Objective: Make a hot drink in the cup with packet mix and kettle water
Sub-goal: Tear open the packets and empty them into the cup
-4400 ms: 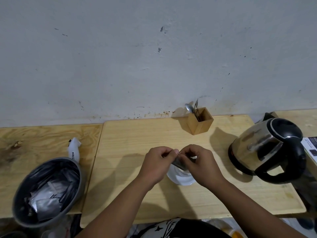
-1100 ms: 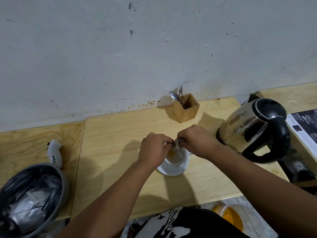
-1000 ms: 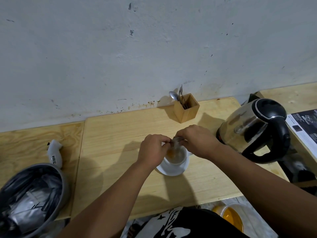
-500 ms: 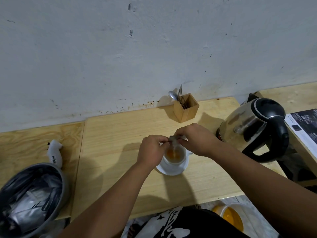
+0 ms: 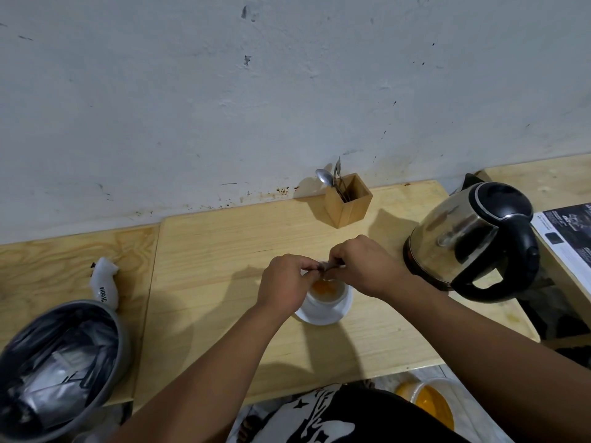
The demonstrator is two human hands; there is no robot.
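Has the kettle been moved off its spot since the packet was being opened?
No. The kettle stands in the same place right of the wooden utensil holder, near the table's right edge; only the camera view shifted.

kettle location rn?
Head view, right side: the kettle stands on the wooden table, just right of the right hand and the cup, handle facing the camera.

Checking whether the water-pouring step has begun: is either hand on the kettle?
No. Both hands, left hand and right hand, pinch the packet above the cup, while the kettle stands untouched to the right.
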